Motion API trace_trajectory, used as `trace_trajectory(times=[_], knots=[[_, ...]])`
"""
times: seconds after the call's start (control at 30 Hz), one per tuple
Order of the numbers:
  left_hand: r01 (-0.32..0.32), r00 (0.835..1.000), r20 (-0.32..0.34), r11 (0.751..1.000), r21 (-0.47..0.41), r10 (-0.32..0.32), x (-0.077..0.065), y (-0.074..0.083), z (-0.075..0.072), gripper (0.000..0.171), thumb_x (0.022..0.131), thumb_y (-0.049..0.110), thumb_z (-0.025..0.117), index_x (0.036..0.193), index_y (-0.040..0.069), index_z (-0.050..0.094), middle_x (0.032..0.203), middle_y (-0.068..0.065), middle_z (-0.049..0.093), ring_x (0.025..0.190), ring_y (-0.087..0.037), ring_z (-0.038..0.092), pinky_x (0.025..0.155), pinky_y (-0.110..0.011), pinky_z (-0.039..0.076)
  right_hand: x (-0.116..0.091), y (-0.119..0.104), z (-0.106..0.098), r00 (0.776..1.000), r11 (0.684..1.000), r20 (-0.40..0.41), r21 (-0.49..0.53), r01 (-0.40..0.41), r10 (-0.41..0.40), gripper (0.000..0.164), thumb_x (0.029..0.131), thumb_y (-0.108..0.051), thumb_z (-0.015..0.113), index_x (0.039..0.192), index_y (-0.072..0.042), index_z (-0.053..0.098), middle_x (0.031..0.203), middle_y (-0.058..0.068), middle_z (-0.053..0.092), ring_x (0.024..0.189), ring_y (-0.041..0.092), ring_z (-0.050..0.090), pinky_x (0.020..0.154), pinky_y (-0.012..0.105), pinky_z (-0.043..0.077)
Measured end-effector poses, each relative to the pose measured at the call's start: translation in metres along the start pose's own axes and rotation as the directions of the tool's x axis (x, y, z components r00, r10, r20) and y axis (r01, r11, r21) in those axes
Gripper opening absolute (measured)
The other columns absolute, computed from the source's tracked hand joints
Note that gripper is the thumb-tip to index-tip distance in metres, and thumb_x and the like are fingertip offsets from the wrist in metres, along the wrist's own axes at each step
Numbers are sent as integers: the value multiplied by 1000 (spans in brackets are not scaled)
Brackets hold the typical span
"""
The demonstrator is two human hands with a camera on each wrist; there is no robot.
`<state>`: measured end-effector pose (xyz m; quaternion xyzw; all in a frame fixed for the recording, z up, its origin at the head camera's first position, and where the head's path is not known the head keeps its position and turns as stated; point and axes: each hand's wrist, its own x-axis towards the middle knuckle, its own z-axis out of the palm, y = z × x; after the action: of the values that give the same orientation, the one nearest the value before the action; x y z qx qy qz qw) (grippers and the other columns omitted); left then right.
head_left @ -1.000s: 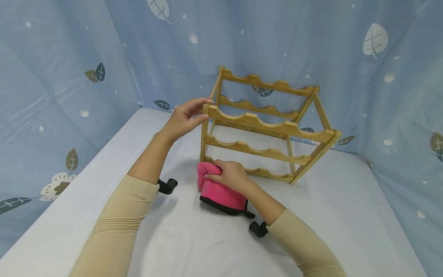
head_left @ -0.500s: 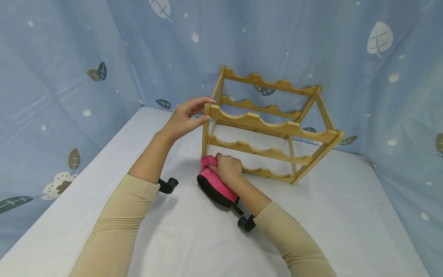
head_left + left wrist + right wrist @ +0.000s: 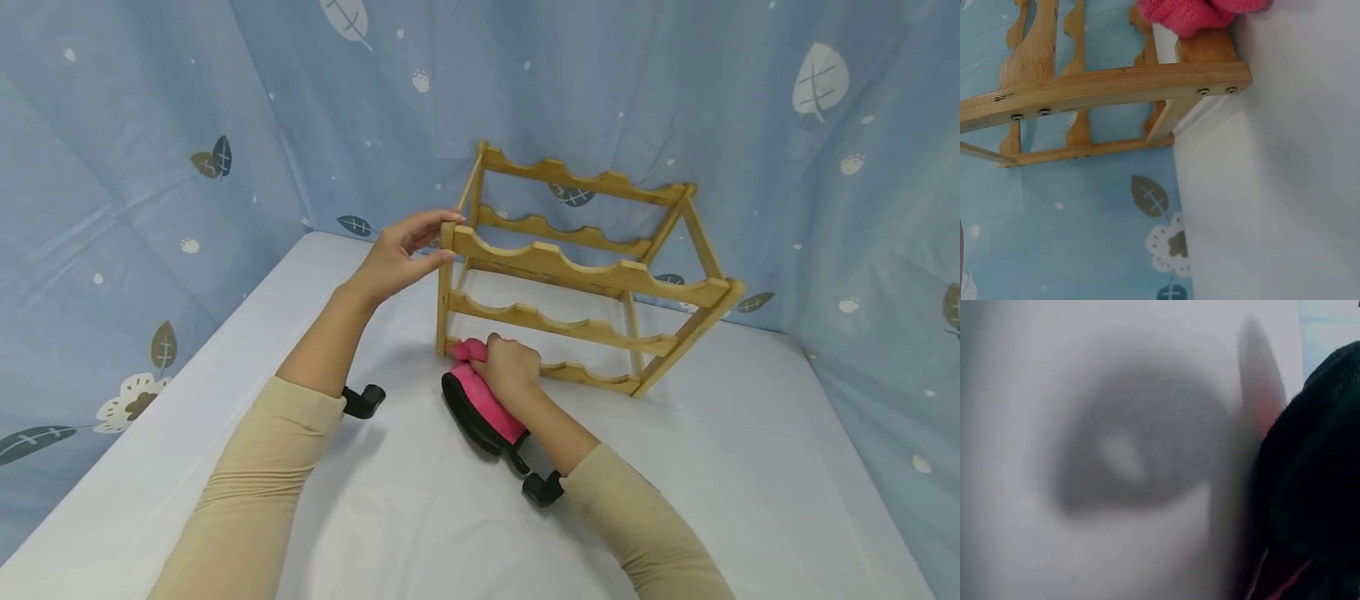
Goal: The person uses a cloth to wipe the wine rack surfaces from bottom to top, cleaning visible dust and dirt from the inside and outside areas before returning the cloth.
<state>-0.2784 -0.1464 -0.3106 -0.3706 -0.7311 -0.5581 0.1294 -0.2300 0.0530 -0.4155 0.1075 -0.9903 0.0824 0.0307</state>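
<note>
A wooden rack (image 3: 577,275) with wavy rails stands on the white table (image 3: 390,517). My left hand (image 3: 401,254) pinches the top of its front left post. My right hand (image 3: 510,367) grips a pink cloth with a black edge (image 3: 480,404) and presses it against the bottom front rail near the left post. In the left wrist view the rack's side frame (image 3: 1104,87) and the pink cloth (image 3: 1200,12) show at the top. The right wrist view is a blur of the table and the dark cloth edge (image 3: 1310,487).
Blue leaf-print curtains (image 3: 150,133) close in the table at the back and both sides. Black wrist camera mounts (image 3: 363,402) sit on each forearm. White tabletop lies in front and right of the rack.
My right hand has carried the pink cloth from the table in front of the rack up to the bottom rail and a little right along it. The left hand stays on the post.
</note>
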Motion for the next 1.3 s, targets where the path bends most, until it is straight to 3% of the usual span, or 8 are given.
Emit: trace_trajectory(times=[0.5, 0.73, 0.93, 1.1, 1.3], knots=[[24, 1000, 9, 1000, -4, -24, 1, 1, 2, 43, 88, -5, 61, 130, -2, 53, 139, -17, 48, 128, -19, 48, 108, -30, 38, -19, 35, -2, 997, 998, -51, -32, -55, 53, 41, 82, -47, 70, 79, -8, 58, 68, 13, 65, 67, 29, 66, 44, 39, 42], [13, 1000, 8, 1000, 4, -13, 1, 4, 1, 43, 88, -4, 62, 130, -1, 53, 138, -16, 50, 126, -20, 50, 107, -31, 39, -27, 50, -3, 994, 999, -108, -21, -38, 36, 40, 81, -44, 71, 77, -7, 57, 65, 14, 64, 62, 31, 64, 41, 40, 40], [17, 1000, 5, 1000, 11, -17, -1, 3, -1, 43, 88, -4, 61, 130, -2, 52, 138, -18, 49, 126, -18, 50, 107, -30, 39, -34, 69, 4, 977, 997, -205, 67, -48, 60, 37, 78, -41, 75, 82, -6, 62, 65, 12, 66, 59, 32, 64, 44, 42, 44], [4, 1000, 0, 1000, -3, -4, 0, 1, 0, 43, 88, -5, 61, 130, -3, 52, 138, -19, 49, 126, -19, 50, 106, -30, 40, -38, 82, 8, 970, 983, -218, 167, -75, 111, 40, 79, -41, 74, 92, -5, 62, 70, 14, 68, 60, 29, 64, 48, 41, 45], [8, 1000, 3, 1000, -3, -8, 1, 0, 1, 43, 88, -5, 61, 130, -2, 52, 139, -21, 47, 128, -21, 48, 107, -31, 39, -43, 95, 8, 958, 981, -257, 171, -87, 130, 41, 79, -42, 75, 90, -5, 62, 66, 12, 66, 55, 28, 61, 44, 39, 42]])
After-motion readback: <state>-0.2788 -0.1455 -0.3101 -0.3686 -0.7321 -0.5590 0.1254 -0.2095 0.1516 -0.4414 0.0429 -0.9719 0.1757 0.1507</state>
